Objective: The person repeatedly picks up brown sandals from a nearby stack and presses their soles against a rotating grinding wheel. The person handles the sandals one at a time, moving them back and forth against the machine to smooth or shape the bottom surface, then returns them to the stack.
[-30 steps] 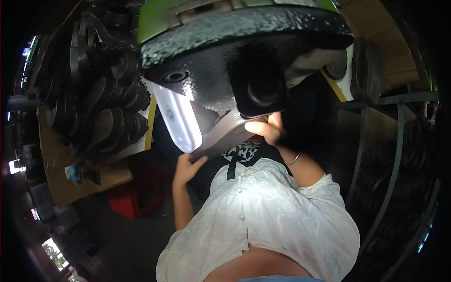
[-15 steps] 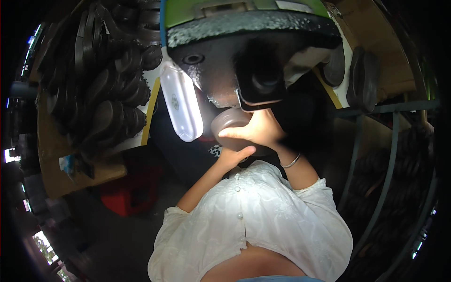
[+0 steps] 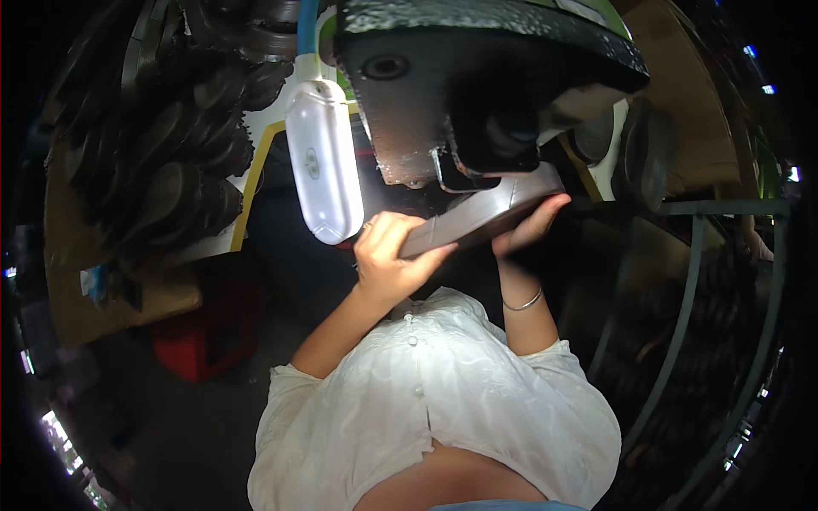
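A dark grey-brown shoe sole (image 3: 479, 215) is held tilted between my hands, beneath the black head of a machine (image 3: 409, 102). Its side faces me, rising from lower left to upper right. My left hand (image 3: 390, 255) closes on the lower left end, thumb along the near edge. At the other end my right hand (image 3: 532, 228), a bangle on its wrist, grips from below with the thumb showing; its other fingers are hidden. The sole's far upper part passes close to a black bracket (image 3: 464, 175) of the machine; contact between them cannot be made out.
A lit white lamp (image 3: 325, 162) hangs just left of the machine head. Many dark soles (image 3: 183, 192) are heaped on the left table. More soles (image 3: 641, 157) stand at the right beside cardboard. A red plastic stool (image 3: 204, 341) is low left; a grey metal rack (image 3: 694, 289) stands right.
The sole has turned and swung up to the right, now showing its long side. My left hand has risen onto its left end, and my right hand has shifted to its right end.
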{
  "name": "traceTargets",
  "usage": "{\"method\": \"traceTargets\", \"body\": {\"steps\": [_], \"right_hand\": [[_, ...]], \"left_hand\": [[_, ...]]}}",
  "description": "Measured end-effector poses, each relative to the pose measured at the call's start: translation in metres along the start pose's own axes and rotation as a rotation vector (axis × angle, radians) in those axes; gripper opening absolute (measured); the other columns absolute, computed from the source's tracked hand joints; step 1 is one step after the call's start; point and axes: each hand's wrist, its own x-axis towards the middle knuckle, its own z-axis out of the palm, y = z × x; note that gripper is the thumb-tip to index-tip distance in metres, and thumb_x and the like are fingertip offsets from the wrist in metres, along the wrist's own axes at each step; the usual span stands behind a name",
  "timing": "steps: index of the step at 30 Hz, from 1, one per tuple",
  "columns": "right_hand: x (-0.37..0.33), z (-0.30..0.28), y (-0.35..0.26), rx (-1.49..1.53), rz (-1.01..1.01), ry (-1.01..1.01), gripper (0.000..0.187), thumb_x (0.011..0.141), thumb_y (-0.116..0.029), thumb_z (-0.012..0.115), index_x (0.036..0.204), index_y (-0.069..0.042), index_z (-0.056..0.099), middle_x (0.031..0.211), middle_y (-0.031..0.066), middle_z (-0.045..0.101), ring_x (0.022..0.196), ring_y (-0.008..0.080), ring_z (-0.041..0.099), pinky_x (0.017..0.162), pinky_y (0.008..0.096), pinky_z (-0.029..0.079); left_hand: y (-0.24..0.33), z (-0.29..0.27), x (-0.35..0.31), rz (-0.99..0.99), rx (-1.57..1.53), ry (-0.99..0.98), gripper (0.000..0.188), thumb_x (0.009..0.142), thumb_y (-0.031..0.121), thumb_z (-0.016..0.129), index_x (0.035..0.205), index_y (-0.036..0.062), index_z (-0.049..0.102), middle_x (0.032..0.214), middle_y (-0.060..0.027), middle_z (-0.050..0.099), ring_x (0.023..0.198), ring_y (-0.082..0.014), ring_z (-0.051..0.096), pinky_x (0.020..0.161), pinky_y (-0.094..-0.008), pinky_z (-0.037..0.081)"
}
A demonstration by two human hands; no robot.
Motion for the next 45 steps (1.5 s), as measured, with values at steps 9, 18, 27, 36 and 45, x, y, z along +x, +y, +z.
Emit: {"method": "traceTargets", "body": {"steps": [9,18,27,36,45], "right_hand": [[-0.016,-0.013,0.006,-0.137,0.003,-0.099,0.03,0.086,-0.022,0.053,0.104,0.001,0.049,0.095,0.0067,0.055,0.085,0.0112,0.052,0.079,0.0252,0.042],[-0.042,-0.001,0.028,-0.222,0.105,-0.349,0.031,0.084,-0.021,0.058,0.102,0.004,0.054,0.09,0.0031,0.057,0.08,0.0075,0.05,0.073,0.0212,0.039],[-0.019,0.008,0.012,-0.468,0.126,-0.565,0.034,0.078,-0.011,0.066,0.104,0.005,0.051,0.092,0.0081,0.061,0.084,0.0107,0.057,0.073,0.0241,0.047],[0.019,-0.002,-0.038,-0.931,-0.153,-0.633,0.034,0.067,-0.019,0.074,0.093,-0.001,0.061,0.085,0.0114,0.064,0.076,0.0171,0.062,0.069,0.0281,0.049],[0.076,-0.056,-0.114,-0.664,-0.706,0.487,0.041,0.089,-0.019,0.049,0.125,-0.003,0.038,0.108,0.0171,0.051,0.073,0.0225,0.059,0.058,0.0266,0.051]], "left_hand": [[-0.005,-0.056,0.056,-0.072,0.249,-0.221,0.041,0.053,0.034,0.082,0.066,0.0021,0.06,0.06,-0.0065,0.057,0.051,-0.0193,0.055,0.051,-0.0282,0.045],[-0.028,-0.096,0.048,-0.171,0.185,-0.331,0.04,0.05,0.028,0.082,0.073,0.0001,0.064,0.068,-0.0046,0.057,0.063,-0.018,0.055,0.057,-0.0298,0.043],[-0.077,-0.065,-0.004,-0.315,-0.004,-0.287,0.038,0.057,0.024,0.079,0.076,-0.0019,0.059,0.072,-0.0091,0.055,0.063,-0.0219,0.055,0.059,-0.0304,0.043],[-0.042,0.024,-0.044,-0.338,-0.224,-0.428,0.038,0.073,0.019,0.07,0.105,0.0028,0.056,0.089,-0.0129,0.061,0.076,-0.0234,0.062,0.066,-0.0317,0.05],[-0.07,0.007,-0.04,-0.413,-0.202,-0.381,0.019,0.078,0.012,0.065,0.094,0.0023,0.061,0.084,-0.0088,0.061,0.073,-0.016,0.061,0.064,-0.026,0.048]]}}
